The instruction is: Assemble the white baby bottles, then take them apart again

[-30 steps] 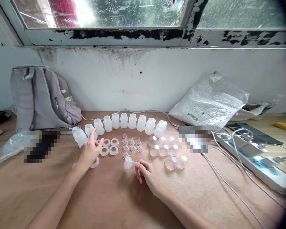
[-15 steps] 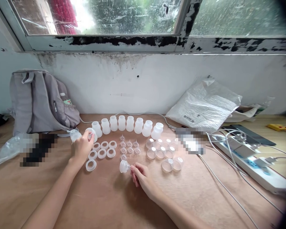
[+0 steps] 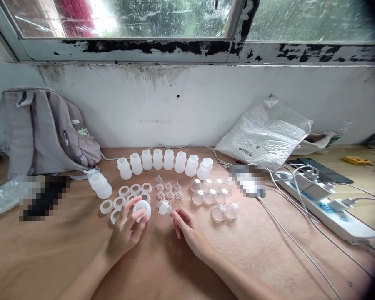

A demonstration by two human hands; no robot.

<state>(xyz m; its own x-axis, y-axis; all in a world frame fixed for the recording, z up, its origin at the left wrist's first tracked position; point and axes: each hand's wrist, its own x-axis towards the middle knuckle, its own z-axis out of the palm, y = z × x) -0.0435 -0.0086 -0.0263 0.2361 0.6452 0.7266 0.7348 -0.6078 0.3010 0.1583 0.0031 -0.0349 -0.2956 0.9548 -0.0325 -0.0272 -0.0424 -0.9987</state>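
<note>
My left hand (image 3: 126, 231) is closed round a small white plastic bottle (image 3: 142, 209), lifted just above the wooden table (image 3: 150, 266) with its mouth turned towards me. My right hand (image 3: 187, 230) pinches a clear silicone teat (image 3: 164, 207) at its rim, close to the right of the bottle. Beyond the hands lie white rings (image 3: 124, 191), small clear teats (image 3: 168, 186) and clear caps (image 3: 210, 196) in groups. A row of white bottles (image 3: 168, 159) stands behind them. One more bottle (image 3: 100, 185) stands apart at the left.
A grey backpack (image 3: 43, 129) leans on the wall at the left, a white plastic bag (image 3: 265, 133) at the right. A white power strip (image 3: 328, 206) with plugs and cables (image 3: 300, 246) lies on the right. A clear bag (image 3: 3, 196) sits at far left.
My left hand took a bottle from the left end of the row and brought it back towards the teat in my right hand. The right hand stayed nearly still.
</note>
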